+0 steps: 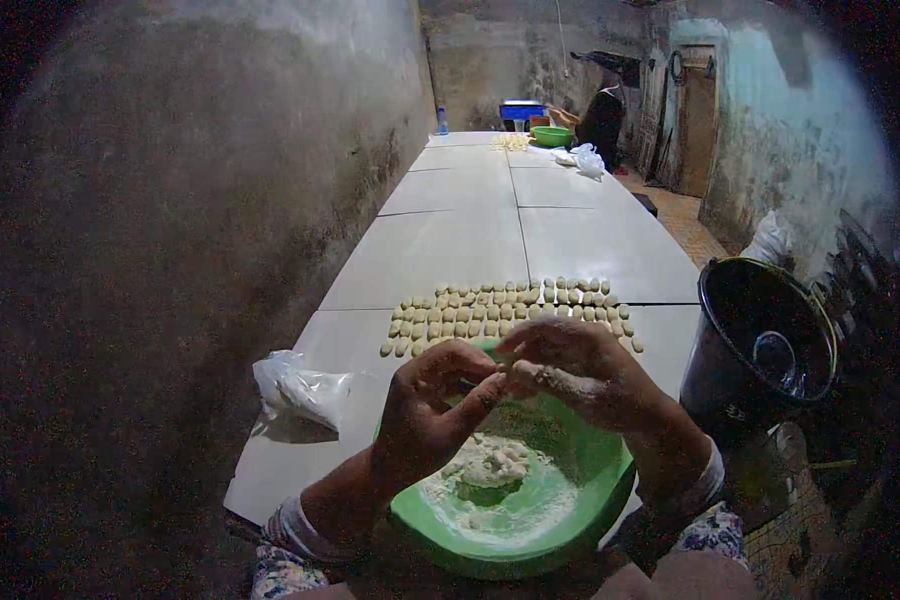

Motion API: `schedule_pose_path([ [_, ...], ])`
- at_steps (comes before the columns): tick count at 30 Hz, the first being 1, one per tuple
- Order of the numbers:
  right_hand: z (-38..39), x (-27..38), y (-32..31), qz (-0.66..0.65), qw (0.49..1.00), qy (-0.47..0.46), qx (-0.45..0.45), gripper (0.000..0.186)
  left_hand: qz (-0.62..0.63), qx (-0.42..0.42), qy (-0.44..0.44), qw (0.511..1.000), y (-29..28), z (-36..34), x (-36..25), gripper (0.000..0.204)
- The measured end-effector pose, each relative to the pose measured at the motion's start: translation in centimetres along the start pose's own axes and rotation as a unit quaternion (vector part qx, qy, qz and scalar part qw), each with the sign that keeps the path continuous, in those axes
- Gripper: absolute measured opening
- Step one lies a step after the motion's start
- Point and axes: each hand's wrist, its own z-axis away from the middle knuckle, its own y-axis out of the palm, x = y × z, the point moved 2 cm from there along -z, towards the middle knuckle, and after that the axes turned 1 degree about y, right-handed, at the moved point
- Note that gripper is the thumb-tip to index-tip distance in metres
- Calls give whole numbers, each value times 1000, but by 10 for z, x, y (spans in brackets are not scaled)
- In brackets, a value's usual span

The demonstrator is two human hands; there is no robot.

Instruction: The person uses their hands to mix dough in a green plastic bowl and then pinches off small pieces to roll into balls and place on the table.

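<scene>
My left hand (445, 395) and my right hand (580, 372) meet above a green basin (598, 478). Their fingertips are pinched together around what looks like a small piece of dough (506, 369), mostly hidden by the fingers. White flour coats my right thumb and fingers. In the basin lies a floury lump of dough (490, 462), with loose flour spread over the bottom. Just beyond my hands, small oval dough pieces (462, 314) sit in several rows on the white table.
A plastic bag of white powder (298, 392) rests at the left on the table (445, 240). A large black bucket (715, 330) stands to the right. At the far end are a person (602, 118), another green basin (552, 136), plastic bags (587, 160) and a bottle (442, 121). A wall (270, 180) runs along the left.
</scene>
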Motion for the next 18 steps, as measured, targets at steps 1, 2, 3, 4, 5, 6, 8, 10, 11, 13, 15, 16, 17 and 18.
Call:
schedule_pose_path([
  [1,0,5,0,17,999,20,22,26,0,-1,9,1000,0,1,0,13],
  [2,0,1,-3,17,999,20,22,26,1,-2,18,1000,0,2,0,13],
  [3,0,-6,-7,55,997,-22,42,24,2,-2,27,1000,1,2,0,12],
  [4,0,-7,-8,93,992,-64,62,22,2,-1,27,1000,2,2,0,12],
  [5,1,-5,-6,49,994,-66,67,15,9,4,31,999,3,2,0,13],
  [6,0,-4,-6,48,994,-67,68,15,15,6,35,999,3,2,0,13],
  [8,-3,-3,-7,-4,999,-31,41,11,11,-4,15,1000,3,3,0,18],
  [10,-3,-1,-9,-11,1000,-6,7,11,-64,-4,46,997,8,0,-11,23],
  [11,-3,0,-11,-18,999,18,-25,11,-90,1,71,993,9,-1,-12,30],
  [13,-2,7,-7,-24,999,29,-6,11,-97,-22,52,994,7,1,-12,30],
  [15,-1,7,-5,-28,999,40,9,10,-102,-42,33,993,4,1,-9,30],
  [16,0,5,-5,-40,998,40,15,12,-120,-20,66,990,1,0,-8,29],
  [17,1,3,-5,-52,998,39,21,13,-138,2,99,986,0,-1,-6,27],
  [18,1,-1,-3,-52,998,39,21,13,-138,2,99,985,-1,-2,-3,27],
])
